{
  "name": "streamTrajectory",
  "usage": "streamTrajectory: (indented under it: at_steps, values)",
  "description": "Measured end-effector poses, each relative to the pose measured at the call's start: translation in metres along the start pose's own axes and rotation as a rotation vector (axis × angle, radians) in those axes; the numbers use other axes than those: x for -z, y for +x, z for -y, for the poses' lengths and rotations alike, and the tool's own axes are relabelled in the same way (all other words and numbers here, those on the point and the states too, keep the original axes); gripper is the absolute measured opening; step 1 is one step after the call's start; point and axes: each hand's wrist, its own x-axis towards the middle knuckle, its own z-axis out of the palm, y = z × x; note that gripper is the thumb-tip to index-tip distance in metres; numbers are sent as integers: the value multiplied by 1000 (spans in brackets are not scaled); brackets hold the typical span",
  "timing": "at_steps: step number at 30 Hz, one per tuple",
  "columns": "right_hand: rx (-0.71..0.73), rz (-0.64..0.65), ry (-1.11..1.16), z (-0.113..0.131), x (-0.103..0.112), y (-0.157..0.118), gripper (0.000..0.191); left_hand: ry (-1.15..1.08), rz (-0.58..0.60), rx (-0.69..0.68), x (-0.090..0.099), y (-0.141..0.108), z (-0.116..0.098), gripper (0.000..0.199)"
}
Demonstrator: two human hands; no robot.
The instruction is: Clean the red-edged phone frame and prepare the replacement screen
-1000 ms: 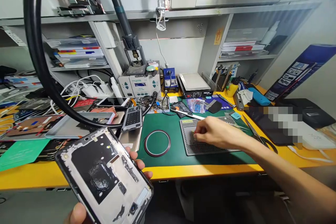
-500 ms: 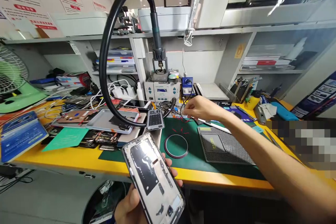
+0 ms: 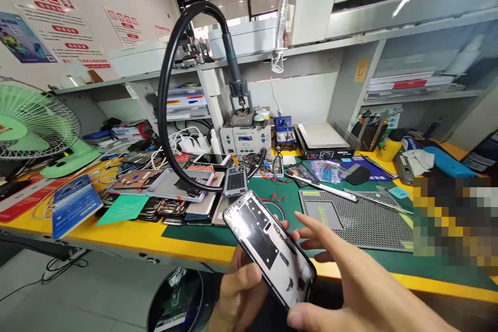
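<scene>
My left hand (image 3: 243, 282) is wrapped round a phone frame (image 3: 286, 272) from below, with its thumb on the near long edge and fingertips showing past the far one. The frame's inner side faces up: pale metal with black film patches and bits of residue. My right hand (image 3: 350, 270) is beside the frame's right side, fingers stretched and apart. Its thumb meets or nearly meets the lower end; contact is hard to tell. Behind the frame, a ring-shaped spool (image 3: 276, 210) is partly hidden.
A perforated grey mat (image 3: 361, 223) carries a white pen-like tool (image 3: 321, 185) and tweezers (image 3: 379, 202). A black hose (image 3: 162, 98) loops up from a hot-air station (image 3: 247, 139). Stacked phone parts (image 3: 165, 207) crowd the left, near a green fan (image 3: 73, 155). A bin (image 3: 177, 298) stands below the yellow edge.
My right hand has come back from the small parts at the rear of the bench to the phone frame, its fingers opening out. The view has shifted, and the frame appears further right.
</scene>
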Motion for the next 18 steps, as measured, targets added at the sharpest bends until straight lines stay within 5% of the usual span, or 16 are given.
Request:
streamTrajectory:
  at_steps: [4,9,14,18]
  values:
    - [25,-62,67,-5,-4,-6,98,49,9,-33,-8,6,20,58]
    - [17,-96,46,-13,20,-18,84,127,-49,-56,-28,10,39,62]
    - [-29,-67,6,-21,45,-27,88,219,6,14,-49,23,38,64]
    - [59,-23,38,-30,39,-24,80,156,7,-20,-57,21,33,58]
